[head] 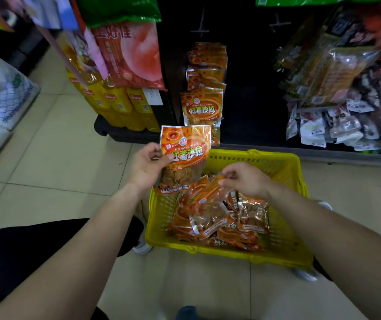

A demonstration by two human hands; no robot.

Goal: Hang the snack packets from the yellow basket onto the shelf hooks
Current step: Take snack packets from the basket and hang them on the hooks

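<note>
The yellow basket (284, 167) stands on the floor before the dark shelf, holding several orange snack packets (221, 218). My left hand (147, 166) holds one orange packet (185, 155) upright by its left edge, above the basket's far left corner. Over the pile, my right hand (246, 179) pinches the top edge of another orange packet (208, 195) that rests tilted on the heap. More packets of the same kind hang in a column on the shelf hooks (204, 88) just behind the held one. Two bare hooks (200, 31) show higher on the shelf back.
Yellow bottles (120, 107) and large red bags (134, 56) fill the shelf to the left. Mixed clear and white snack packs (337, 93) hang at the right. White sacks (0, 88) lie on the floor at far left. My dark-clothed knee (23, 250) is at lower left.
</note>
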